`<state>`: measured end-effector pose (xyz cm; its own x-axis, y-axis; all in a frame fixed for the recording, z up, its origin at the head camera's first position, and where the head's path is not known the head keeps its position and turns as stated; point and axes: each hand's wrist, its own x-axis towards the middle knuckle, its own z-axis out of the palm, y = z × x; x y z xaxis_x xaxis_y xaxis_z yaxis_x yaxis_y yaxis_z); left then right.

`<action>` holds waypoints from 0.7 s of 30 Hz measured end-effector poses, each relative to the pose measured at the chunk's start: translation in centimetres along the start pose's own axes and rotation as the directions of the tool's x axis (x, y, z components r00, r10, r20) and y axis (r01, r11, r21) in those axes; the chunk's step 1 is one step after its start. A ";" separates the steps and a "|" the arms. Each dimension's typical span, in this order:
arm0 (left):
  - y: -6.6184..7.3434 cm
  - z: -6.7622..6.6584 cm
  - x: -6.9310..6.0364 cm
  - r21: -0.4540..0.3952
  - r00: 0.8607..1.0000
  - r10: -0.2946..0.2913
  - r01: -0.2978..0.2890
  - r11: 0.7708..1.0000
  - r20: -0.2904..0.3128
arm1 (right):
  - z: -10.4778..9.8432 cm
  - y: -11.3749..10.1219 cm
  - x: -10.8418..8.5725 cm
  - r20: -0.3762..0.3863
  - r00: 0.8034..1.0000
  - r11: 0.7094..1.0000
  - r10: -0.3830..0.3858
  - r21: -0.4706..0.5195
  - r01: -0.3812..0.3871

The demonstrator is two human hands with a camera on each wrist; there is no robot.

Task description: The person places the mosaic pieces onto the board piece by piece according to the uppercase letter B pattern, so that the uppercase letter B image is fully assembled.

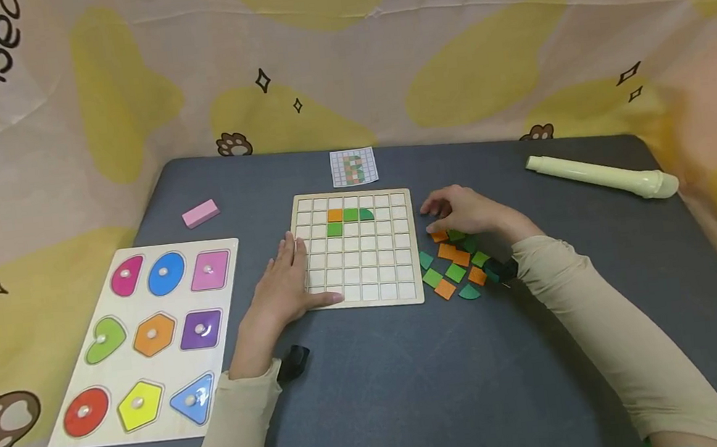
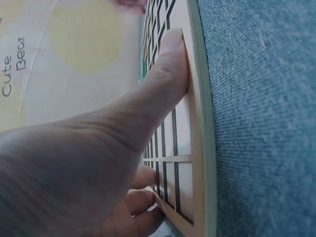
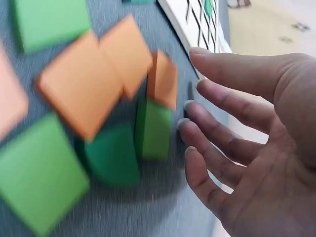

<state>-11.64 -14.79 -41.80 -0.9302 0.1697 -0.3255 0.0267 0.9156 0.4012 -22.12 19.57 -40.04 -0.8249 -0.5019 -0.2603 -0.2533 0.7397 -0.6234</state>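
Observation:
A wooden grid board (image 1: 366, 297) lies on the table, with an orange square tile (image 1: 335, 215) and a few green ones (image 1: 334, 230) in its upper cells. My left hand (image 1: 281, 282) rests on the board's lower left corner. Its thumb (image 2: 165, 74) lies flat over the front cells, and the other fingers touch the left border. Right of the board, loose orange and green tiles (image 1: 455, 271) are spread, some square, some quarter-round. Over the far end of these tiles hovers my right hand (image 1: 465, 210), its fingers loosely bent. The right wrist view shows nothing between thumb and fingers.
Behind the board lies a small pattern card (image 1: 356, 181). A shape puzzle board (image 1: 161, 280) with knobbed pieces covers the left side, and a pink block (image 1: 201, 214) sits beyond it. At the back right lies a pale green tube-like object (image 1: 596, 173).

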 end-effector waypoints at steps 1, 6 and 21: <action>0.0 0.0 0.0 0.000 1.000 0.000 0.000 1.000 -0.001 | -0.3 0.3 -0.3 0.007 1.000 1.000 0.010 -0.008 -0.010; -0.1 0.1 0.0 0.001 1.000 0.000 0.000 1.000 -0.002 | -0.9 1.3 -1.1 0.026 0.998 0.999 0.049 -0.010 -0.049; -0.1 0.1 0.1 -0.001 1.000 0.008 -0.008 1.000 -0.006 | 0.0 1.7 -1.3 -0.013 1.000 0.999 -0.011 0.045 0.011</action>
<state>-11.65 -14.87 -41.98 -0.9321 0.1748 -0.3174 0.0335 0.9138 0.4049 -21.48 21.44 -40.80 -0.8284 -0.5041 -0.2444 -0.2394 0.7130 -0.6591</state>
